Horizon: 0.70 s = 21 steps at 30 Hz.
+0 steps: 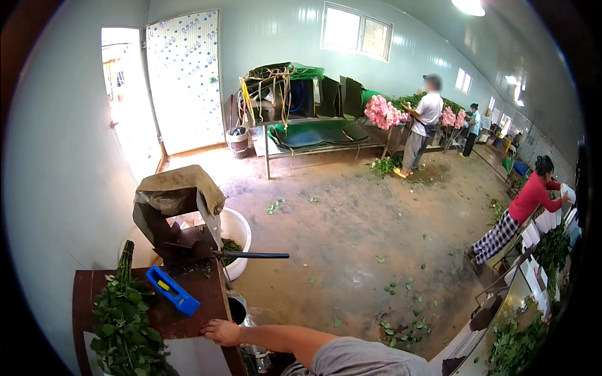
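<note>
My right hand [221, 332] rests on the edge of a dark red-brown table [88, 291], palm down, fingers lying on the top and holding nothing. Its bare forearm comes in from the lower right, out of a grey sleeve. Just beyond the fingers lies a blue plastic tool [172, 291] with a yellow piece set in it. To the left is a bundle of leafy green stems [128, 319], its cut stem ends pointing away. At the table's far end stands a dark metal box-shaped device [150, 219] under a brown cloth [182, 185], with a long black handle [257, 255]. My left hand is out of view.
A large white tub [241, 229] stands behind the table. Leaves [401, 332] litter the concrete floor. Against the far wall, a rack [269, 150] holds green netting. One person [417, 125] stands near pink flowers [382, 113]; another [527, 207], in red, bends over at right.
</note>
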### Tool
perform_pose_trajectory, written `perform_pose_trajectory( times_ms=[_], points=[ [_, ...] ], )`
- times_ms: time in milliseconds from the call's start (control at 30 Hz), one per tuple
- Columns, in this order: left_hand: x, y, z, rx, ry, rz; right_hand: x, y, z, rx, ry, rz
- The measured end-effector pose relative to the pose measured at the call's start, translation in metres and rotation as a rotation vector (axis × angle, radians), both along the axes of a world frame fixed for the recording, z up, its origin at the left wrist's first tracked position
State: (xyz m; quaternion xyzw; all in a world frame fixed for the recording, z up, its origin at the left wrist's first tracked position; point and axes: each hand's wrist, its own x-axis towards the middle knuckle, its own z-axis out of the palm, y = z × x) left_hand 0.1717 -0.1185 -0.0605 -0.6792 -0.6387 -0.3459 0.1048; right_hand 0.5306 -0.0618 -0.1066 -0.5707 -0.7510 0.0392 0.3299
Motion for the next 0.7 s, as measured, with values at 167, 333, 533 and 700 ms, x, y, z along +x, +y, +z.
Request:
perform_pose_trajectory(
  times_ms=[167, 333, 533, 700],
  points=[
    [-0.004, -0.002, 0.000, 0.015, 0.013, -0.002, 0.005, -0.004, 0.002, -0.076, 0.015, -0.002],
    [-0.009, -0.005, 0.000, 0.024, 0.022, -0.018, 0.003, -0.001, -0.003, -0.091, 0.008, -0.009],
    [-0.014, -0.013, 0.005, 0.019, 0.037, 0.011, -0.002, 0.002, 0.012, -0.153, -0.005, 0.010],
    [-0.016, -0.016, 0.005, 0.041, 0.041, 0.022, 0.008, 0.000, 0.001, -0.152, -0.007, 0.008]
  ],
)
